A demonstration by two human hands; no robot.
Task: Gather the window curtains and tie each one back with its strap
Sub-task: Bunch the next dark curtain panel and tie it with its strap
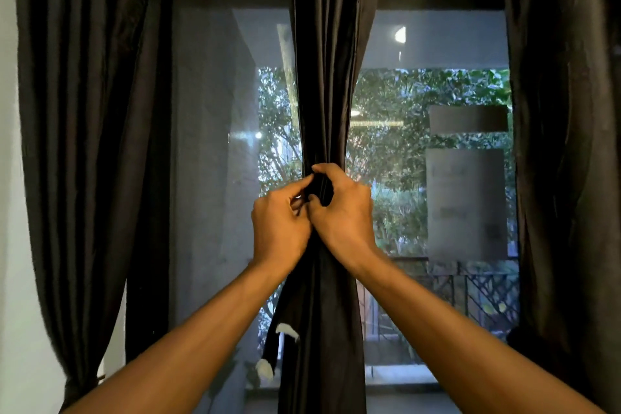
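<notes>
Both hands, left hand (280, 223) and right hand (342, 208), pinch the dark strap (319, 190) around the gathered middle curtain (331, 77).

Body in view: two forearms and two hands only, entering from the bottom corners. Both forearms bare from frame edge to wrist, no sleeve showing. Left hand (280, 225): bare, no glove. Right hand (342, 212): bare, no glove. No cuff edge reaches the frame on either side. Fingertips partly hidden in dark fabric, so nails are too obscured to describe. Nothing worn is visible.
</notes>
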